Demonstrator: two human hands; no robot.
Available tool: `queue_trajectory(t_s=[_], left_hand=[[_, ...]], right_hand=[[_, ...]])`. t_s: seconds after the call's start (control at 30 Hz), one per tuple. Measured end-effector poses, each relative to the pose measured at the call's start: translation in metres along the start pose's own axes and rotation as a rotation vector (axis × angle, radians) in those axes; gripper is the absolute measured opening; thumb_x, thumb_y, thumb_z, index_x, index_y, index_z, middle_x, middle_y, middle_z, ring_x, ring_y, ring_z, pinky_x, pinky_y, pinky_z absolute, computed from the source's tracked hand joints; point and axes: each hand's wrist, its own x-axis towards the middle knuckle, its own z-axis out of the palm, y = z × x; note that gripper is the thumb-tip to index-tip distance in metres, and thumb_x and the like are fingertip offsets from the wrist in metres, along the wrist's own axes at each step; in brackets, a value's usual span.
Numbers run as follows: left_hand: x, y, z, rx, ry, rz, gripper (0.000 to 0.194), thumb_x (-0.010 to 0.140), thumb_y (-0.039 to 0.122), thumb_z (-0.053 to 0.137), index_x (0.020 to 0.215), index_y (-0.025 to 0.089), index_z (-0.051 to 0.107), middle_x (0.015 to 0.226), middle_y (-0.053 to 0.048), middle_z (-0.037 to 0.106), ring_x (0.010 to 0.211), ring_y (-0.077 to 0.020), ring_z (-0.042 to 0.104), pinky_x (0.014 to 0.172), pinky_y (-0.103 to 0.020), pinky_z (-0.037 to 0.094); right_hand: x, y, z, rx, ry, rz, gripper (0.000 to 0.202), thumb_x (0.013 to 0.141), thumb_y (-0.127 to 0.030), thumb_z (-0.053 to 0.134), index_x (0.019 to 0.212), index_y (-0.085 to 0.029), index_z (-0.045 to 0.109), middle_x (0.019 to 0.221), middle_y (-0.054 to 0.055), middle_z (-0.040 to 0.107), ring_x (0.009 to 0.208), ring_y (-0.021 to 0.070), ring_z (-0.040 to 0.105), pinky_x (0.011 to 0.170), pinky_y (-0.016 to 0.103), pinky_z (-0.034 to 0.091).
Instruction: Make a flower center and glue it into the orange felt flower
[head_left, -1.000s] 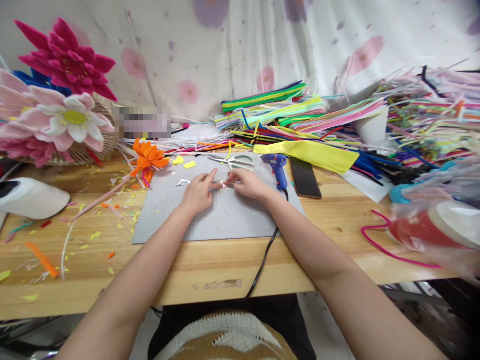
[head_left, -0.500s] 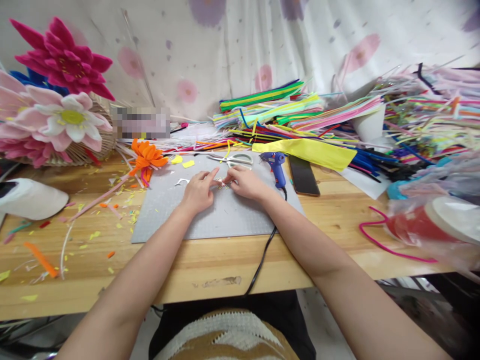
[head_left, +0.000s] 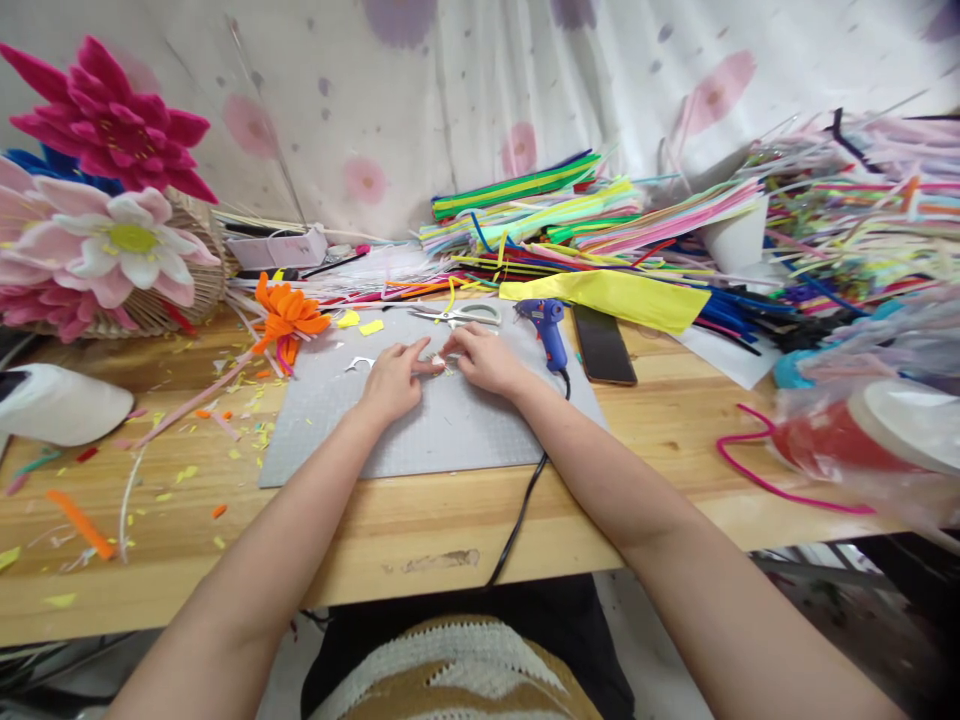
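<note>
Both hands work close together over a grey cutting mat [head_left: 337, 440]. My left hand [head_left: 396, 380] rests low on the mat, with its index finger and thumb stretched out and apart. My right hand [head_left: 484, 358] has its fingers curled and drawn together, their tips facing the left hand. Between the fingertips is a small whitish piece [head_left: 439, 361], too small to name, with tiny pale bits beside it. Behind the hands lie scissors [head_left: 480, 314]. A blue hot glue gun [head_left: 551, 335] is to the right of my right hand. A small white curved scrap [head_left: 360, 364] lies left of my left hand.
An orange chenille flower [head_left: 289, 315] lies at the mat's left corner, near scattered scraps. Bundles of pipe cleaners [head_left: 540, 215] line the back. A phone [head_left: 604, 345], yellow strip [head_left: 622, 300] and wrapped red roll [head_left: 817, 435] are to the right. Large fuzzy flowers [head_left: 124, 125] stand left.
The view has shifted slightly. My left index finger has bent inward from pointing up and away, and the whitish piece between the fingertips shows differently. The tools have stayed in place.
</note>
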Motion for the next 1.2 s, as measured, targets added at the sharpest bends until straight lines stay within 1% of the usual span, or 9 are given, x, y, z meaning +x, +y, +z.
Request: queue_trajectory(t_s=[0.17,0.3,0.47,0.57,0.73,0.87,0.93,1.1,1.2], left_hand=[[0.0002,-0.0002,-0.0009,-0.03,-0.001,0.006,0.074,0.061,0.002,0.043,0.134,0.009,0.041,0.099,-0.003,0.072,0.099,-0.022,0.052,0.095,-0.038,0.041],[-0.0002,-0.0007,-0.0013,-0.075,0.011,0.022,0.076,0.06,0.004,0.043,0.135,0.012,0.042,0.099,-0.001,0.072,0.099,-0.0214,0.053,0.096,-0.039,0.04],[-0.0006,-0.0047,0.0007,-0.092,0.08,0.044,0.073,0.06,0.004,0.043,0.133,0.015,0.046,0.097,-0.002,0.071,0.104,-0.0211,0.051,0.1,-0.04,0.038],[-0.0009,-0.0075,0.0027,-0.07,0.118,0.029,0.072,0.062,0.003,0.043,0.132,0.015,0.047,0.102,-0.004,0.069,0.106,-0.0206,0.05,0.099,-0.039,0.04],[-0.0003,-0.0082,0.0038,0.005,0.077,0.011,0.066,0.064,0.003,0.044,0.129,0.016,0.05,0.105,-0.008,0.067,0.106,-0.0214,0.052,0.098,-0.04,0.041],[0.0006,-0.0064,0.0026,0.083,0.066,-0.019,0.061,0.066,0.005,0.045,0.125,0.013,0.054,0.104,-0.009,0.066,0.102,-0.0221,0.054,0.097,-0.039,0.041],[0.0008,-0.0058,0.0022,0.113,0.062,-0.031,0.059,0.066,0.005,0.045,0.124,0.012,0.055,0.105,-0.011,0.066,0.102,-0.0227,0.055,0.097,-0.038,0.041],[0.0009,-0.0055,0.0021,0.129,0.066,-0.034,0.059,0.066,0.006,0.045,0.123,0.013,0.056,0.105,-0.01,0.065,0.104,-0.0226,0.055,0.097,-0.037,0.041],[0.0018,-0.0056,0.0022,0.13,0.062,-0.038,0.059,0.065,0.006,0.045,0.122,0.012,0.057,0.104,-0.012,0.065,0.103,-0.0232,0.055,0.096,-0.037,0.041]], right_hand=[[0.001,-0.002,0.0,0.003,-0.057,-0.01,0.025,0.076,-0.005,0.045,0.091,-0.019,0.059,0.098,0.005,0.063,0.102,0.0163,0.053,0.089,0.029,0.041],[0.0023,-0.0021,-0.0005,-0.002,-0.071,0.007,0.025,0.076,-0.004,0.044,0.089,-0.019,0.059,0.097,0.005,0.064,0.103,0.0165,0.053,0.089,0.029,0.041],[0.0012,-0.0006,0.0008,0.015,-0.063,0.016,0.026,0.076,-0.004,0.042,0.089,-0.019,0.059,0.098,0.004,0.065,0.103,0.0163,0.053,0.09,0.029,0.041],[0.0005,-0.0004,0.0022,0.019,-0.045,0.023,0.026,0.076,-0.004,0.042,0.089,-0.019,0.059,0.097,0.005,0.065,0.102,0.0163,0.054,0.089,0.029,0.041],[0.0002,0.0016,0.0049,0.043,-0.018,0.019,0.028,0.075,-0.003,0.042,0.089,-0.019,0.06,0.096,0.004,0.065,0.102,0.0154,0.054,0.091,0.029,0.041],[0.0001,0.0049,0.006,0.038,0.041,-0.006,0.032,0.073,-0.002,0.041,0.09,-0.019,0.062,0.106,0.006,0.061,0.104,0.0153,0.053,0.091,0.029,0.041],[0.0001,0.0052,0.0056,0.025,0.029,-0.018,0.03,0.073,-0.002,0.042,0.089,-0.019,0.063,0.107,0.006,0.06,0.105,0.0156,0.053,0.091,0.029,0.041],[0.0012,0.0008,0.0023,0.008,-0.037,0.017,0.026,0.077,-0.005,0.042,0.084,-0.017,0.064,0.095,0.006,0.064,0.099,0.0157,0.055,0.088,0.027,0.041],[0.0024,-0.0012,0.0009,-0.019,-0.052,0.019,0.025,0.078,-0.005,0.043,0.083,-0.015,0.065,0.093,0.007,0.065,0.095,0.016,0.056,0.087,0.027,0.041]])
